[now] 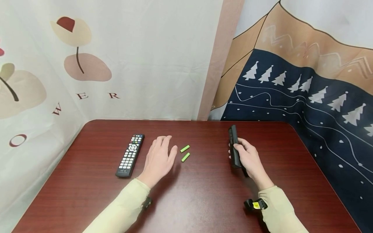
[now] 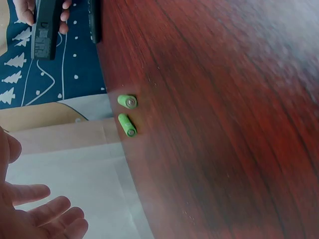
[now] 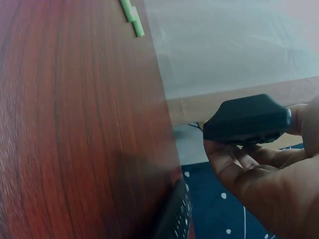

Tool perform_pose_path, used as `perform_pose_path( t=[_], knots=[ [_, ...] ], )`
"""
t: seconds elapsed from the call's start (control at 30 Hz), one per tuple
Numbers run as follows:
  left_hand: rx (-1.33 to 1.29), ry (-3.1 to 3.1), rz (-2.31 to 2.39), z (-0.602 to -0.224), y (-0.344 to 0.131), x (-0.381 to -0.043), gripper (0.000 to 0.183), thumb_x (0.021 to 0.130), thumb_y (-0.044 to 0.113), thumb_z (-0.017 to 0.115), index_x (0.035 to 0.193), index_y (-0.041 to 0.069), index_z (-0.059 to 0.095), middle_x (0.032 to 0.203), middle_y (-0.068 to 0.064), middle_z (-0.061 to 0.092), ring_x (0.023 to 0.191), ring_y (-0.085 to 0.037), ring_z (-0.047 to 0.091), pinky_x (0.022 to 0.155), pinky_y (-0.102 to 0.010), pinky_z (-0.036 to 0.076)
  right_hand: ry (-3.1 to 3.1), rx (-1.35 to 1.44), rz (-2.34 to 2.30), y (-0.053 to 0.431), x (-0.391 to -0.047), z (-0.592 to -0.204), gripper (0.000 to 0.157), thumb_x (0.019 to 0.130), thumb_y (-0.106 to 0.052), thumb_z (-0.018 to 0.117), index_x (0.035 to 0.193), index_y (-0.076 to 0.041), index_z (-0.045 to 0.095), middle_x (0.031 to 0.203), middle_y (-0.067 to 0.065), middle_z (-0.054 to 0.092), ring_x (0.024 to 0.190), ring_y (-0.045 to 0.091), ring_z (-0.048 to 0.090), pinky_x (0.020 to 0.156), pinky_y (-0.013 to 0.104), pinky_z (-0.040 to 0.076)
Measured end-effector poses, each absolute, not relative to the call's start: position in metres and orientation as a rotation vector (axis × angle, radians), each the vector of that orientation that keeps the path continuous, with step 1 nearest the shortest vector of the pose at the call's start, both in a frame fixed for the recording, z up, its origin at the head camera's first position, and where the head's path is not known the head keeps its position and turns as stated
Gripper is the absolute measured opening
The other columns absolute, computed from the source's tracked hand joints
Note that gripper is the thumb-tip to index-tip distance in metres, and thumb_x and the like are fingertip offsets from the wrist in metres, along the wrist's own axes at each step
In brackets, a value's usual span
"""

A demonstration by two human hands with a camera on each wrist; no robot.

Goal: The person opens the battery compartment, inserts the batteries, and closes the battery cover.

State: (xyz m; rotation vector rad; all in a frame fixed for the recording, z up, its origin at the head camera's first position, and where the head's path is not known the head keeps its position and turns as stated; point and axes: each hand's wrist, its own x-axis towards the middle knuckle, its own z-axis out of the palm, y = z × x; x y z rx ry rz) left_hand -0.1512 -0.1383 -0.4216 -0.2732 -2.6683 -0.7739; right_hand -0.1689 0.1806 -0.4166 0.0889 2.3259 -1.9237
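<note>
My right hand [image 1: 251,158] grips a black remote control [image 1: 234,145], tilted on its side above the table. In the right wrist view the held remote [image 3: 249,119] shows its end, with the thumb on one edge and fingers curled round the other. Over the table's middle, my left hand [image 1: 159,158] is held with its fingers loosely extended and nothing in it. Just right of its thumb lie two green batteries, the farther battery [image 1: 185,149] and the nearer battery [image 1: 185,157]. In the left wrist view their metal ends show.
A black remote with white buttons [image 1: 131,157] lies left of my left hand. Another remote [image 3: 177,214] lies on the table below my right hand, mostly hidden in the head view. The dark red table [image 1: 204,200] meets hanging curtains [image 1: 157,64] at its far edge.
</note>
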Motion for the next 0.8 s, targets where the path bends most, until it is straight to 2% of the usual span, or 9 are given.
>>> perform_pose_path(
  t=[0.27, 0.43, 0.67, 0.8],
  knots=[
    [-0.301, -2.671, -0.779, -0.422, -0.126, -0.149, 0.044, 0.103, 0.026, 0.057, 0.138, 0.0, 0.058, 0.128, -0.019, 0.059, 0.118, -0.037, 0.055, 0.101, -0.052, 0.046, 2.284, 0.132, -1.991, 0.166, -0.168, -0.417, 0.042, 0.11, -0.017, 0.044, 0.148, -0.001, 0.049, 0.136, 0.028, 0.058, 0.098, 0.018, 0.069, 0.077, 0.029, 0.06],
    [-0.318, -2.666, -0.774, -0.424, -0.118, -0.147, 0.044, 0.102, 0.027, 0.058, 0.138, 0.001, 0.058, 0.128, -0.017, 0.059, 0.115, -0.037, 0.056, 0.099, -0.051, 0.047, 2.257, 0.148, -2.033, 0.159, -0.168, -0.421, 0.04, 0.11, -0.017, 0.041, 0.145, -0.001, 0.051, 0.134, 0.028, 0.06, 0.095, 0.02, 0.069, 0.076, 0.03, 0.06],
    [-0.357, -2.65, -0.781, -0.425, -0.106, -0.145, 0.043, 0.101, 0.025, 0.06, 0.136, 0.001, 0.059, 0.127, -0.015, 0.06, 0.113, -0.035, 0.057, 0.097, -0.049, 0.048, 2.188, 0.152, -2.08, 0.151, -0.166, -0.42, 0.041, 0.111, -0.022, 0.039, 0.144, 0.0, 0.049, 0.134, 0.028, 0.061, 0.089, 0.014, 0.069, 0.077, 0.03, 0.061],
    [-0.373, -2.653, -0.784, -0.424, -0.099, -0.142, 0.044, 0.101, 0.027, 0.06, 0.137, 0.002, 0.059, 0.127, -0.014, 0.06, 0.113, -0.034, 0.056, 0.098, -0.048, 0.048, 2.107, 0.17, -2.126, 0.146, -0.165, -0.42, 0.042, 0.112, -0.025, 0.036, 0.145, -0.001, 0.048, 0.137, 0.027, 0.06, 0.091, 0.016, 0.07, 0.078, 0.031, 0.061]
  ],
)
